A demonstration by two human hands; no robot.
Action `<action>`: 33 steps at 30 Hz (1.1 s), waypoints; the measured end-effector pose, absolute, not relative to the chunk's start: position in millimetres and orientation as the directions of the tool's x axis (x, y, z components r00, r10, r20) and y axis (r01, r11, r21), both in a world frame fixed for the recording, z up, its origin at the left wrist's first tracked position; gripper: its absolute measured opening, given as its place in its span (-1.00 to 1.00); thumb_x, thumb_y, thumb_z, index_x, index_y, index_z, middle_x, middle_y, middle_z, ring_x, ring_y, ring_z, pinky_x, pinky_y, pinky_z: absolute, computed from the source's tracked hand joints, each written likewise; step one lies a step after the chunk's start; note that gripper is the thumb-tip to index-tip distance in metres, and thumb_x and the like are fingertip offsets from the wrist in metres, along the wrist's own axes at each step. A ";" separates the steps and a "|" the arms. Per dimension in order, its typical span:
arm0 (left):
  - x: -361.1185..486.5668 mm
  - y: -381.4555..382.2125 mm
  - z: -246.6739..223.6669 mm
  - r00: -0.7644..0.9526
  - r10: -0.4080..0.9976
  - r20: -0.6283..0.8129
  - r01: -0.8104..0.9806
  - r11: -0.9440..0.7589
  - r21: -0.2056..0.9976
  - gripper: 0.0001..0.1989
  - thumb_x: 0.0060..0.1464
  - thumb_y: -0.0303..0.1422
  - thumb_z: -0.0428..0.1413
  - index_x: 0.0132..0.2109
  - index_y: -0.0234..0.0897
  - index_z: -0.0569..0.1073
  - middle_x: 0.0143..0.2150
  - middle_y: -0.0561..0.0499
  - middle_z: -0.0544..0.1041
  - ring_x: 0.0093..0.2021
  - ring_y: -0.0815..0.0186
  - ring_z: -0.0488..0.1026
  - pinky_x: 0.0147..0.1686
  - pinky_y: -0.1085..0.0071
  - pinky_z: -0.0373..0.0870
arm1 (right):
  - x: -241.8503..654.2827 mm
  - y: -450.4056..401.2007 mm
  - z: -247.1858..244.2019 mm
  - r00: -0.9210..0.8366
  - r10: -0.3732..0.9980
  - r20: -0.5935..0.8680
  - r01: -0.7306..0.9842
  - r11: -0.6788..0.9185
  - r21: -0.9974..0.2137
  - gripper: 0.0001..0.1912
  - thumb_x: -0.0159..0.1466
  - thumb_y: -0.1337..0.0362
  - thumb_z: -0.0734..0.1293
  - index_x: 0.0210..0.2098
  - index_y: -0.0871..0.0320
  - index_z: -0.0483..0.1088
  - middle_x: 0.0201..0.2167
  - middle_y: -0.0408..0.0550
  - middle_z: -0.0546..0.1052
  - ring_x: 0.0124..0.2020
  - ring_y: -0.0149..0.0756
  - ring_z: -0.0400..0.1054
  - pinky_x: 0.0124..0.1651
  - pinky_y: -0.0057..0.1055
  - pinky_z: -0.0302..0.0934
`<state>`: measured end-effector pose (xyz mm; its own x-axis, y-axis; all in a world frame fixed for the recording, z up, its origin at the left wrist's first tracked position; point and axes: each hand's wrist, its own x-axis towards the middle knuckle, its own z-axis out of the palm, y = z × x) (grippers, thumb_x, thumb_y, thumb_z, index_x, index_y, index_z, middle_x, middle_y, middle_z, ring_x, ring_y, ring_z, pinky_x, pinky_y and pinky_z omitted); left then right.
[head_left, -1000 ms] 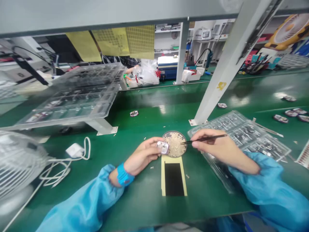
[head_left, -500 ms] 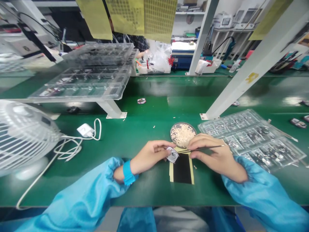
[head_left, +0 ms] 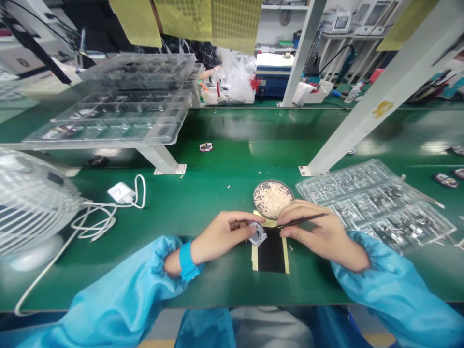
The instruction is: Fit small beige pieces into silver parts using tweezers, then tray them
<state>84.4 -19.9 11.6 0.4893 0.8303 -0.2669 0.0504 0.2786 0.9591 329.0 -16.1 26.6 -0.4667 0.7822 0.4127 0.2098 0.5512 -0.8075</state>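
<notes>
My left hand point(head_left: 226, 235) pinches a small silvery device part point(head_left: 257, 234) with a rounded, framed outline. Dark tweezers point(head_left: 304, 220) lie between the thumb and fingers of my right hand point(head_left: 313, 233), their tips pointing left just beside the part. Whether the tips touch it or grip anything is too small to tell. Below both hands, a black pad point(head_left: 271, 256) edged with yellow tape is on the green bench. A round dish point(head_left: 272, 199) of tiny pale and dark pieces sits just beyond my right hand.
A clear compartment tray point(head_left: 377, 205) of small parts lies to the right. The white fan point(head_left: 34, 208) and its charger point(head_left: 121, 192) stand left. Stacked clear trays point(head_left: 108, 118) rest on a raised shelf. A slanted white post point(head_left: 362, 92) rises at right. Another device part point(head_left: 206, 147) lies farther back.
The tweezers have turned a little, with their rear end raised, and the part is tilted slightly differently. The whole view has shifted slightly. Both hands keep their holds.
</notes>
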 end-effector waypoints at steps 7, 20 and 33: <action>82.6 -16.9 6.6 0.475 0.834 -0.281 0.058 0.289 0.956 -0.74 0.11 -0.33 0.24 -0.06 -0.33 0.61 -0.09 -0.11 0.66 -0.13 0.23 0.58 -0.06 0.36 0.45 | 332.2 -14.1 34.2 -0.489 0.842 0.229 0.132 0.330 -0.935 -0.99 0.25 0.34 0.45 -0.32 0.14 0.55 -0.30 -0.04 0.60 -0.21 -0.25 0.52 -0.09 -0.27 0.41; 89.1 -19.0 9.9 0.454 0.843 -0.289 -0.123 0.380 0.917 -0.74 0.05 -0.33 0.29 -0.18 -0.34 0.42 -0.32 -0.03 0.60 -0.39 0.35 0.54 -0.48 0.54 0.35 | 327.7 -24.2 32.7 -0.423 0.753 0.504 0.148 0.607 -0.781 -0.78 0.17 0.47 0.49 -0.22 0.10 0.54 -0.29 -0.07 0.61 -0.22 -0.25 0.50 -0.12 -0.26 0.42; 91.7 -22.0 10.1 0.385 0.886 -0.260 -0.143 0.336 0.931 -0.69 0.04 -0.29 0.31 -0.16 -0.38 0.43 -0.31 -0.06 0.62 -0.40 0.41 0.51 -0.44 0.55 0.44 | 322.2 -28.5 23.9 -0.495 0.683 0.537 0.200 0.691 -0.694 -0.73 0.17 0.42 0.51 -0.13 0.09 0.53 -0.21 -0.06 0.62 -0.16 -0.23 0.51 -0.06 -0.23 0.43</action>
<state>91.7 -22.0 10.1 0.3847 0.8856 -0.2602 -0.1432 0.3357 0.9310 322.2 -28.5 23.9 -0.4953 0.6830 0.5368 0.2005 0.6911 -0.6944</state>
